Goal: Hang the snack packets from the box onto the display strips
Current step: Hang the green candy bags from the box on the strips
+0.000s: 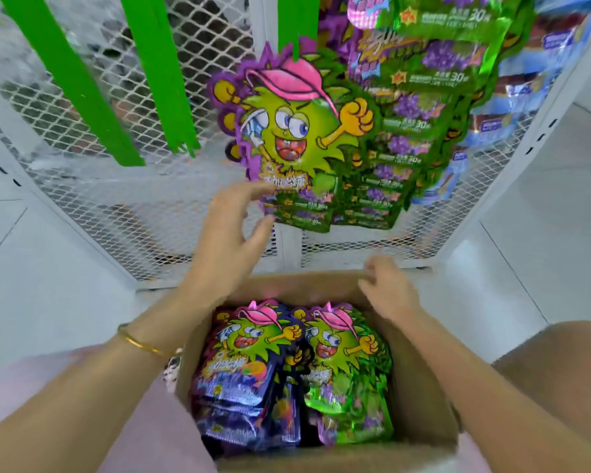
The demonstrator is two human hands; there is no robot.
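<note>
While the left hand's (226, 233) spread fingers (253, 192) and thumb touch the lower left corner of the hanging packet (297, 131) at frame centre, the blurred right hand (389, 295) hovers over the far rim of the cardboard box (427, 387), fingers loosely bent and holding nothing. Purple packets (239, 373) and green packets (352, 377) fill the box at the lower centre. Two bare green strips (69, 80) hang at upper left against white mesh (82, 206). Loaded strips (434, 73) crowd the upper right.
</note>
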